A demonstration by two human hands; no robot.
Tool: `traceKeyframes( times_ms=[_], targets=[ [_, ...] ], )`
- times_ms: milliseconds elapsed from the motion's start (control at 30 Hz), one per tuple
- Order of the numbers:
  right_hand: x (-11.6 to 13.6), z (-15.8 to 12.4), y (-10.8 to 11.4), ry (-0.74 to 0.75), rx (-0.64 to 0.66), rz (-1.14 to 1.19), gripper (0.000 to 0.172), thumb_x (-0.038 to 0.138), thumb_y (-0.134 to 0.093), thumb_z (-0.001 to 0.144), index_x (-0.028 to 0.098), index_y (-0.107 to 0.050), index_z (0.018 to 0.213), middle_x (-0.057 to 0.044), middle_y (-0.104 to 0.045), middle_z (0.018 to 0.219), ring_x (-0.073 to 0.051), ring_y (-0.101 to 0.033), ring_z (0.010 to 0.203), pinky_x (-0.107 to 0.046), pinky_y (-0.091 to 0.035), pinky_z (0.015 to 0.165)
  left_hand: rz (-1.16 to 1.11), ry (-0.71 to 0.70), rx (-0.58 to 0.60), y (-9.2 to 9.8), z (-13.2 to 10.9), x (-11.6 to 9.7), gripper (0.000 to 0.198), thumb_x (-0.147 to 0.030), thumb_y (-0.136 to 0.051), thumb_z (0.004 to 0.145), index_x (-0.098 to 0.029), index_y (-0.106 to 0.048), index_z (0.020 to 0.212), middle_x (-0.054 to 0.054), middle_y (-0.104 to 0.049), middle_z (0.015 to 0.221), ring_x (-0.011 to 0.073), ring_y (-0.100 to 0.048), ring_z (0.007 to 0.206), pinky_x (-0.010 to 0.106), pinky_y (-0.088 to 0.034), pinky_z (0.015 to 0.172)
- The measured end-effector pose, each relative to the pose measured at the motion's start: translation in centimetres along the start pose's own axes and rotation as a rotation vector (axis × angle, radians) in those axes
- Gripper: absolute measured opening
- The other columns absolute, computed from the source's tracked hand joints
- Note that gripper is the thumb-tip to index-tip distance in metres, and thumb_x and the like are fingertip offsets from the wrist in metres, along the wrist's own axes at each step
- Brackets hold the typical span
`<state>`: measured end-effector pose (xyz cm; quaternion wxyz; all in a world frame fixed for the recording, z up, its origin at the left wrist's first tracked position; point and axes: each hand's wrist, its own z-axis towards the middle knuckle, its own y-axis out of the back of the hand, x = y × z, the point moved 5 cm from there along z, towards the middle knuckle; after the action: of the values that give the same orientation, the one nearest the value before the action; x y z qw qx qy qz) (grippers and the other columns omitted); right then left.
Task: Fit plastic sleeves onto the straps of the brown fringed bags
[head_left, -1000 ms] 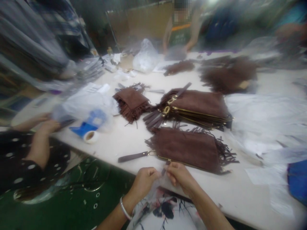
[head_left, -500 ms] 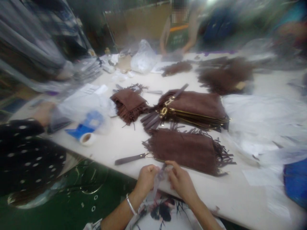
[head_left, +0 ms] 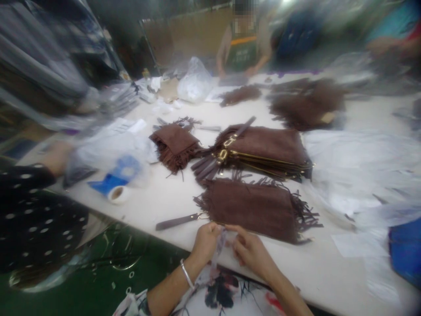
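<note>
Near the table's front edge, my left hand [head_left: 206,241] is closed on one end of a thin translucent strip [head_left: 219,246]. My right hand [head_left: 247,250] is on the strip's other side, fingers curled and pinching its upper part. Just beyond my hands lies a flat brown fringed bag [head_left: 253,206], its wrist strap [head_left: 177,221] stretched out to the left on a gold clip. Behind it is a stack of brown bags [head_left: 269,147] with gold zippers and clips.
A folded brown fringed piece [head_left: 176,142] lies left of the stack. Further left are a blue tape dispenser [head_left: 113,175], a white roll [head_left: 117,194] and a person's dotted sleeve [head_left: 26,175]. White plastic sheets [head_left: 358,171] cover the right side. Another person [head_left: 243,52] stands across the table.
My hands have shifted slightly at the strip, and my right index finger now reaches further left towards my left hand. The view has moved slightly.
</note>
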<state>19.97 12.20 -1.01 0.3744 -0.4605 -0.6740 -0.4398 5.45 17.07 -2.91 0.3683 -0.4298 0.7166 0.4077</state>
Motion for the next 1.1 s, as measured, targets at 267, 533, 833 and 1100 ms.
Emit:
traceKeyframes(
  times_ms=[267, 533, 833, 1100],
  targets=[
    [0.1, 0.1, -0.4, 0.077, -0.224, -0.256, 0.023, 0.034, -0.043, 0.092, 0.025, -0.06, 0.105, -0.002, -0.071, 0.076, -0.019, -0.066, 0.065, -0.026, -0.042, 0.059, -0.083, -0.025, -0.071, -0.6, -0.4, -0.1, 0.033, -0.046, -0.047, 0.085, -0.017, -0.059, 0.075, 0.003, -0.061, 0.072, 0.0162, -0.056, 0.07, 0.025, -0.042, 0.063],
    [0.4, 0.8, -0.4, 0.072, -0.168, -0.563, 0.016, 0.028, -0.039, 0.093, 0.022, -0.054, 0.09, -0.005, -0.07, 0.072, -0.022, -0.066, 0.067, -0.027, -0.035, 0.058, -0.405, 0.212, 0.156, -0.6, -2.1, -0.6, 0.043, -0.042, -0.073, 0.066, -0.015, -0.056, 0.095, 0.007, -0.069, 0.081, 0.0129, -0.059, 0.055, 0.021, -0.04, 0.049],
    [0.7, 0.9, 0.4, 0.085, -0.244, -0.59, 0.015, 0.028, -0.038, 0.092, 0.023, -0.052, 0.092, -0.004, -0.068, 0.071, -0.022, -0.067, 0.066, -0.026, -0.036, 0.058, -0.347, 0.199, 0.163, 0.4, -1.9, -0.5, 0.032, -0.032, -0.067, 0.069, -0.015, -0.056, 0.094, 0.004, -0.069, 0.077, 0.0091, -0.053, 0.048, 0.02, -0.036, 0.047],
    [0.6, -0.2, -0.5, 0.069, -0.156, -0.403, 0.022, 0.031, -0.038, 0.093, 0.023, -0.052, 0.108, -0.001, -0.066, 0.069, -0.02, -0.063, 0.061, -0.026, -0.035, 0.055, 0.129, -0.073, 0.195, 0.7, -2.4, -1.4, 0.038, -0.022, -0.05, 0.081, -0.021, -0.056, 0.118, 0.006, -0.071, 0.097, 0.0203, -0.064, 0.085, 0.029, -0.045, 0.075]
  ],
)
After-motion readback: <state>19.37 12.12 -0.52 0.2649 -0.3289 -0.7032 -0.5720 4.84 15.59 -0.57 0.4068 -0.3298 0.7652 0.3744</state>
